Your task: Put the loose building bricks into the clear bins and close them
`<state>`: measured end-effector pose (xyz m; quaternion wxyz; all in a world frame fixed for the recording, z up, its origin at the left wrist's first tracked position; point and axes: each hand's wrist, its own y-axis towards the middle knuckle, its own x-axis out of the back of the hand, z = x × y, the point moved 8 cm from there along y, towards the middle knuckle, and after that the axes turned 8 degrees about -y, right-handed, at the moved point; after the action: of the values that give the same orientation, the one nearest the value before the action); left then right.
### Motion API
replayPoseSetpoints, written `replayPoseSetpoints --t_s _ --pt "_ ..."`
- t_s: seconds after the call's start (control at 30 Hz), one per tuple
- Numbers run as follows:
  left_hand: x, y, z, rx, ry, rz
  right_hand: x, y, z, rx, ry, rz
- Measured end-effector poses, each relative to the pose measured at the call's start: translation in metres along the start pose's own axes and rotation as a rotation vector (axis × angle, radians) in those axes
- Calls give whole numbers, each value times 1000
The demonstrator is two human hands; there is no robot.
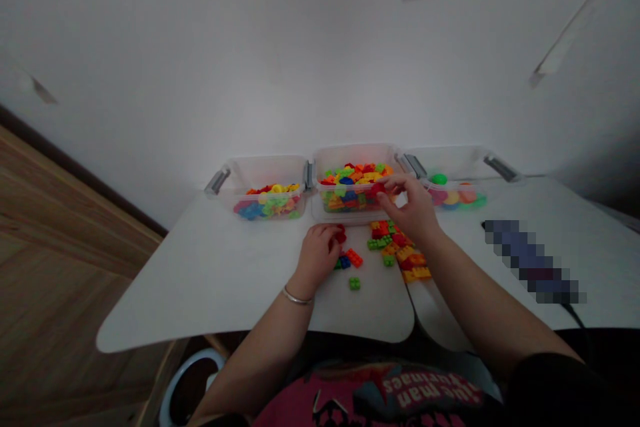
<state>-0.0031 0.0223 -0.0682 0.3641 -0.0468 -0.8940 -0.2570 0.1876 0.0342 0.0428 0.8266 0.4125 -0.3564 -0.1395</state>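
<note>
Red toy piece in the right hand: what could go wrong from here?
The red toy piece might slip from the right hand and land outside the clear middle bin. The right forearm, close by the loose toy bricks, might nudge some into the gap between the tables.

Thin silver bangle (298,300) on the left wrist (305,285), pink top (293,403) with pale lettering (425,397), dark print (345,420), black sleeve (555,387)

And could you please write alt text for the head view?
A person's right hand holds a red piece near the middle of three clear bins; the left hand touches another red piece beside loose toy bricks on a white table.
</note>
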Motion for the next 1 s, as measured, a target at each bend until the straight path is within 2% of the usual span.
replayPoseSetpoints --t_s 0.13,0.23,0.33,0.47,0.6,0.87,1.0 --pt "-1 -1 3 23 10 -3 -17 38 -18 -142 4 -51" --pt "1 -2 6 55 17 -48 -41 59 -23 -211 -89 97" --pt "3 -3 8 71 14 -65 -65 72 -17 -205 -167 274" --pt "5 -3 8 79 11 -69 -87 80 -7 -149 -232 368" --pt "6 -2 8 81 22 -77 -106 78 -14 -149 -263 489" --pt "5 -3 12 82 41 -85 -116 71 -20 -183 -315 586" --pt "5 -3 12 74 39 -87 -105 75 -13 -129 -249 437"
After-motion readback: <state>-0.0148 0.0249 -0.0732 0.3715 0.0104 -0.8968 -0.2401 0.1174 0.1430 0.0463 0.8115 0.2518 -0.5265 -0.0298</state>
